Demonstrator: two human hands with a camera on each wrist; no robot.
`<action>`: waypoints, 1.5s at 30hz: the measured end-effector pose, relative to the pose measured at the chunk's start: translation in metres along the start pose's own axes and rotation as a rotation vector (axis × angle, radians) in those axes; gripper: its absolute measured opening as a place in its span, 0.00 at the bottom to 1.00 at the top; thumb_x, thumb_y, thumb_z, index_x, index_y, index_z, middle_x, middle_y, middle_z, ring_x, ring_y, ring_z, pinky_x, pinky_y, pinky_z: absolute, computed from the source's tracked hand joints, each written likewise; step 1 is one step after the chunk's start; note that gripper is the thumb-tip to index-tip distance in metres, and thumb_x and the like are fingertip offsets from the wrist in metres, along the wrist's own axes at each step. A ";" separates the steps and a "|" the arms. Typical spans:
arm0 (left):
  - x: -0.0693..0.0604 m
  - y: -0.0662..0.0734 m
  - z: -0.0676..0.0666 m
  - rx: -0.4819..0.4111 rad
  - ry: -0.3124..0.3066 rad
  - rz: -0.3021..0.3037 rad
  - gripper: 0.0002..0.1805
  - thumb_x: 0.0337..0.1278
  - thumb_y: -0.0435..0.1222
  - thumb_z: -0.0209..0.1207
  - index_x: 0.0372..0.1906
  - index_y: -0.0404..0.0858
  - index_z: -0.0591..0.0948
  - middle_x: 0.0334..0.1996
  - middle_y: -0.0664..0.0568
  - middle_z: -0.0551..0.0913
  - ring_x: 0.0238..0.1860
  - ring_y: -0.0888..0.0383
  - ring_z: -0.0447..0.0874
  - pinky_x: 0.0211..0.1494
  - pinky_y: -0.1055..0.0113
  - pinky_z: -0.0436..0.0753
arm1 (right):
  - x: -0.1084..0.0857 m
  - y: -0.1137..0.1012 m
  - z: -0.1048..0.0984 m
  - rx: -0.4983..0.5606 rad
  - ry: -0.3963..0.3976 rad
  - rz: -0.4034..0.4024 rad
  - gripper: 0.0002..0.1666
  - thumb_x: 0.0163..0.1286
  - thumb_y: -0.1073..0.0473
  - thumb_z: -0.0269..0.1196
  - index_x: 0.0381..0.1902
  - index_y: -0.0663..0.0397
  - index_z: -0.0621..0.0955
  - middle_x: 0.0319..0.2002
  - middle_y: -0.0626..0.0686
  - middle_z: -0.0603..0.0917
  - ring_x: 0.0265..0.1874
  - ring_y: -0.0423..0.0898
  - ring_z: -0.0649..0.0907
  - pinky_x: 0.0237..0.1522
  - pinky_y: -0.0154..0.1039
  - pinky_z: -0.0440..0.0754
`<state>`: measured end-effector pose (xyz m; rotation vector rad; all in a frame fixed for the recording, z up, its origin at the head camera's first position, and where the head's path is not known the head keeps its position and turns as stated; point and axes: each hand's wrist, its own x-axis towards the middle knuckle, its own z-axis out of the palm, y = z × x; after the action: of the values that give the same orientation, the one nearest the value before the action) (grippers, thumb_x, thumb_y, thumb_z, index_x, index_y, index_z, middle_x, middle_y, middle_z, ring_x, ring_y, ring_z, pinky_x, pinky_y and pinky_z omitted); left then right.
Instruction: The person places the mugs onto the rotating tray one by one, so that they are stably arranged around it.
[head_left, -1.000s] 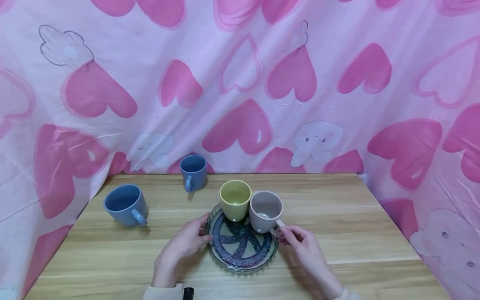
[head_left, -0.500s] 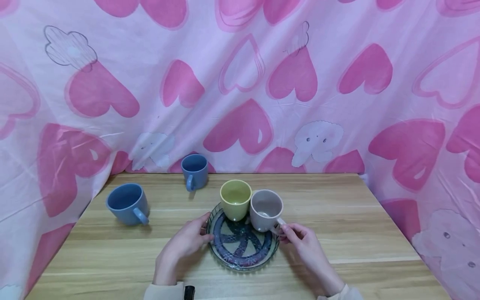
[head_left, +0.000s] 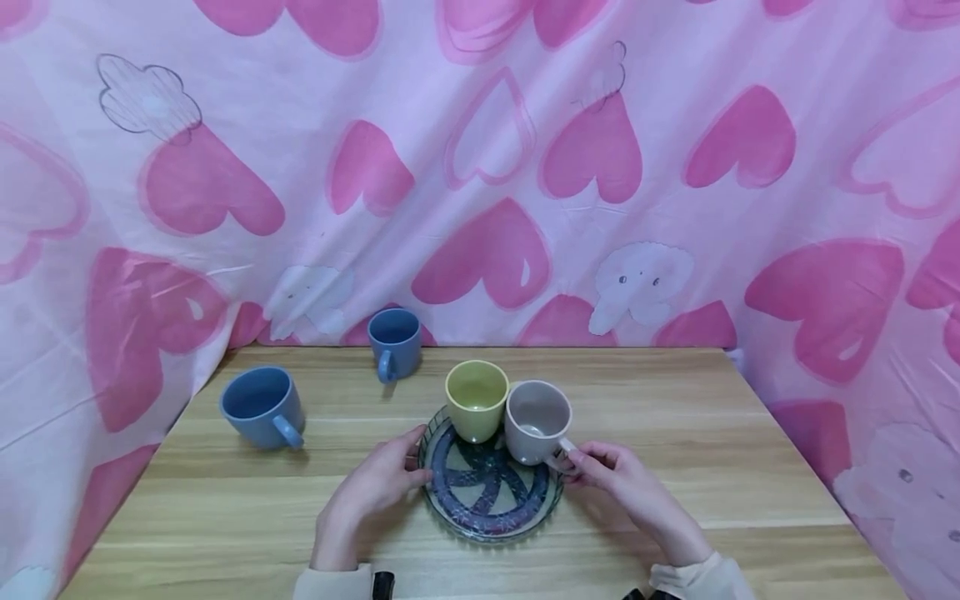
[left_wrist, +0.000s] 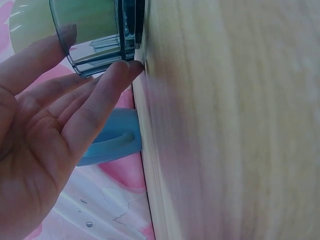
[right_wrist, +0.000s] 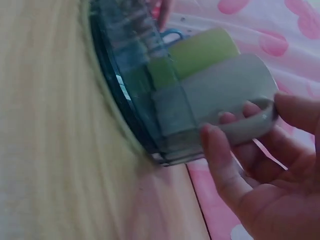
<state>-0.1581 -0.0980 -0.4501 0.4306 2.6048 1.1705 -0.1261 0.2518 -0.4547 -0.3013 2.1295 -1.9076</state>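
From where I stand, a wood-grain desk (head_left: 675,425) runs back to a pink heart-patterned cloth (head_left: 480,108) that hangs behind it and along both sides. Toward the left stand two blue mugs, one nearer me (head_left: 262,408) with its handle turned to the right, the other (head_left: 395,343) close to the back edge. A round clear glass dish (head_left: 491,492) sits near the front middle of the desk, and at its back part a yellow cup (head_left: 476,408) and a grey mug (head_left: 532,446) are side by side within the rim, both upright. Whether the grey mug's base touches the dish floor, I can't quite tell.

The left hand (head_left: 375,482) has its thumb hooked over the rim and its fingers against the outer wall, low beside the desk top, so the glass is pinched between them. The right hand (head_left: 626,483) has the grey mug's handle between thumb and fingers, some fingertips showing through the loop.

The left arm comes in from the front left, its pale sleeve (head_left: 333,582) ending at a black band (head_left: 382,585), the palm facing the dish. The right arm slants in from the front right, wrist low, thumb uppermost
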 end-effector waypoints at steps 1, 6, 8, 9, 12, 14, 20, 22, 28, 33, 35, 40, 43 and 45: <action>0.000 0.000 0.001 -0.001 -0.002 0.006 0.38 0.57 0.31 0.66 0.71 0.28 0.63 0.58 0.33 0.76 0.55 0.42 0.78 0.62 0.45 0.73 | 0.000 -0.001 -0.002 0.013 -0.011 0.007 0.23 0.76 0.60 0.55 0.51 0.82 0.74 0.45 0.68 0.81 0.44 0.51 0.83 0.50 0.49 0.82; 0.000 0.001 0.003 -0.008 -0.003 0.008 0.38 0.56 0.31 0.65 0.71 0.27 0.62 0.58 0.32 0.76 0.54 0.42 0.79 0.61 0.46 0.73 | -0.001 -0.003 -0.012 0.058 -0.081 -0.010 0.24 0.78 0.60 0.52 0.54 0.84 0.69 0.47 0.72 0.79 0.42 0.53 0.84 0.48 0.50 0.83; 0.000 0.002 0.004 -0.013 -0.003 0.002 0.38 0.57 0.31 0.65 0.71 0.27 0.62 0.58 0.33 0.76 0.54 0.42 0.79 0.61 0.46 0.74 | 0.000 -0.004 -0.015 0.043 -0.095 -0.027 0.24 0.78 0.61 0.51 0.55 0.83 0.69 0.47 0.73 0.78 0.42 0.55 0.85 0.47 0.53 0.83; 0.000 0.002 0.003 -0.012 -0.003 0.003 0.39 0.57 0.31 0.65 0.71 0.27 0.62 0.58 0.32 0.76 0.54 0.42 0.79 0.61 0.46 0.74 | 0.001 -0.005 -0.017 0.029 -0.096 -0.036 0.23 0.78 0.61 0.50 0.55 0.83 0.70 0.47 0.74 0.78 0.41 0.55 0.85 0.47 0.55 0.82; 0.000 0.002 0.002 -0.014 -0.003 0.008 0.39 0.56 0.30 0.65 0.71 0.26 0.62 0.58 0.32 0.76 0.53 0.42 0.79 0.60 0.46 0.74 | 0.003 -0.009 -0.021 -0.002 -0.052 -0.038 0.22 0.78 0.60 0.51 0.53 0.80 0.71 0.45 0.71 0.79 0.41 0.53 0.84 0.47 0.58 0.82; -0.001 0.002 0.001 -0.006 0.000 0.008 0.39 0.56 0.31 0.66 0.71 0.27 0.62 0.59 0.32 0.75 0.54 0.42 0.79 0.61 0.46 0.73 | 0.005 -0.013 -0.023 -0.007 -0.005 -0.037 0.20 0.78 0.59 0.52 0.52 0.77 0.73 0.44 0.67 0.80 0.41 0.51 0.84 0.46 0.57 0.82; -0.001 0.002 -0.001 0.010 0.008 -0.005 0.38 0.57 0.31 0.66 0.71 0.27 0.63 0.61 0.32 0.73 0.57 0.40 0.76 0.64 0.44 0.70 | 0.015 -0.015 -0.027 0.057 0.143 -0.006 0.19 0.75 0.58 0.57 0.51 0.71 0.75 0.45 0.62 0.80 0.43 0.55 0.82 0.48 0.51 0.83; -0.001 0.002 -0.001 0.004 0.004 -0.005 0.38 0.57 0.31 0.65 0.71 0.27 0.63 0.60 0.32 0.74 0.56 0.40 0.77 0.63 0.44 0.71 | 0.019 -0.012 -0.027 0.079 0.175 0.004 0.21 0.75 0.57 0.58 0.53 0.74 0.74 0.46 0.63 0.79 0.44 0.55 0.82 0.49 0.49 0.83; 0.000 0.001 0.000 0.011 0.004 -0.001 0.39 0.56 0.31 0.66 0.71 0.27 0.63 0.59 0.32 0.75 0.55 0.40 0.78 0.62 0.44 0.71 | 0.027 0.000 -0.029 0.147 0.243 0.031 0.24 0.74 0.59 0.58 0.56 0.77 0.70 0.50 0.69 0.77 0.43 0.56 0.83 0.50 0.49 0.82; 0.001 0.001 0.001 0.000 0.005 0.001 0.38 0.57 0.31 0.65 0.71 0.28 0.63 0.59 0.33 0.75 0.55 0.42 0.78 0.62 0.45 0.72 | 0.032 0.011 -0.027 0.176 0.274 0.072 0.22 0.73 0.61 0.59 0.56 0.73 0.71 0.47 0.62 0.81 0.43 0.56 0.85 0.49 0.50 0.83; 0.001 0.001 0.001 -0.003 0.003 0.002 0.38 0.57 0.31 0.65 0.71 0.28 0.63 0.59 0.33 0.75 0.55 0.42 0.79 0.62 0.45 0.72 | 0.033 0.014 -0.025 0.169 0.262 0.092 0.21 0.72 0.61 0.60 0.56 0.70 0.72 0.46 0.59 0.82 0.43 0.53 0.85 0.47 0.48 0.83; 0.001 0.001 0.001 -0.009 -0.006 0.005 0.38 0.57 0.32 0.66 0.71 0.27 0.63 0.59 0.32 0.75 0.55 0.42 0.79 0.62 0.44 0.72 | 0.036 0.022 -0.020 0.191 0.243 0.124 0.21 0.69 0.62 0.63 0.56 0.66 0.75 0.44 0.54 0.83 0.42 0.47 0.84 0.42 0.42 0.84; 0.000 0.000 0.001 -0.006 -0.005 0.014 0.38 0.57 0.32 0.65 0.71 0.27 0.63 0.60 0.32 0.74 0.56 0.40 0.78 0.63 0.43 0.71 | 0.039 0.026 -0.018 0.193 0.228 0.126 0.23 0.67 0.62 0.65 0.57 0.68 0.75 0.44 0.54 0.83 0.40 0.45 0.82 0.40 0.38 0.83; -0.001 0.000 0.001 -0.004 -0.002 0.014 0.38 0.57 0.32 0.65 0.70 0.27 0.63 0.60 0.31 0.74 0.57 0.40 0.77 0.63 0.43 0.70 | 0.042 0.029 -0.016 0.180 0.208 0.128 0.25 0.68 0.62 0.64 0.58 0.70 0.74 0.45 0.53 0.84 0.40 0.43 0.82 0.39 0.36 0.82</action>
<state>-0.1573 -0.0977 -0.4505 0.4489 2.6016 1.1793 -0.1701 0.2567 -0.4838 0.0712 2.0235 -2.1142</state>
